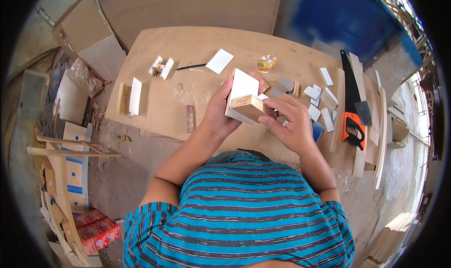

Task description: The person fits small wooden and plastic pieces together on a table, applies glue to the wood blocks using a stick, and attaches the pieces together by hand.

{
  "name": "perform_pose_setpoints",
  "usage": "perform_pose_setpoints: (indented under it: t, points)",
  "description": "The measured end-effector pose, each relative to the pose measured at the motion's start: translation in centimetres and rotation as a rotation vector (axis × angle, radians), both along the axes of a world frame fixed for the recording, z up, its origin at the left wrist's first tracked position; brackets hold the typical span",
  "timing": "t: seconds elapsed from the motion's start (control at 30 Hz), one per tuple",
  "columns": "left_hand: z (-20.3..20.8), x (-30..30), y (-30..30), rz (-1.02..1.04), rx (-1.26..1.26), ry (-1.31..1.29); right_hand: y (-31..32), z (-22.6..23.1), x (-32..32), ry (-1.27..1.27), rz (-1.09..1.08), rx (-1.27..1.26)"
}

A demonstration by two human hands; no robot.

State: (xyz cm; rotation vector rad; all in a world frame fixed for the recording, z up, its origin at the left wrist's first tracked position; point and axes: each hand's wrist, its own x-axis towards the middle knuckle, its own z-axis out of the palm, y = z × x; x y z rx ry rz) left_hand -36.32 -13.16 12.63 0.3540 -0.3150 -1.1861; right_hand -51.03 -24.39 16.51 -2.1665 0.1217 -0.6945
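Over the near edge of the table, my left hand (217, 104) grips a white panel (245, 84) by its side, thumb along the edge. A wooden block (251, 107) with a pale, rough end lies against the panel's lower part. My right hand (295, 122) closes its thumb and fingers on the right end of this block. Whether the block is fixed to the panel I cannot tell. On the table beyond are another white panel (219, 61), a thin black stick (191, 67) and a small bottle (266, 65) with a yellow label.
Several small white pieces (327, 119) lie scattered to the right, beside a handsaw (353, 129) with an orange handle and long wooden strips (337, 110). At left stand a white panel with wood (135, 96) and a small white-and-wood assembly (161, 67). A reddish-brown strip (190, 118) lies near the front edge.
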Motion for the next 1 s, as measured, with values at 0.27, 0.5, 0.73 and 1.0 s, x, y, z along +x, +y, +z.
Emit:
perform_pose_setpoints:
  t: [0.27,0.5,0.73,1.0]
  points:
    - [-0.35,0.12,0.15,0.049,-0.037,0.024,0.33,-0.14,0.74,0.029,0.027,0.001]
    - [-0.24,0.02,0.09,0.062,-0.019,0.044,0.04,0.27,0.73,0.051,0.039,-0.082]
    - [-0.02,0.12,0.10,0.069,0.000,0.052,0.03,0.12,0.81,0.050,0.045,-0.077]
    - [0.24,0.04,0.22,0.086,0.042,0.063,0.25,-0.01,0.78,0.038,0.051,-0.104]
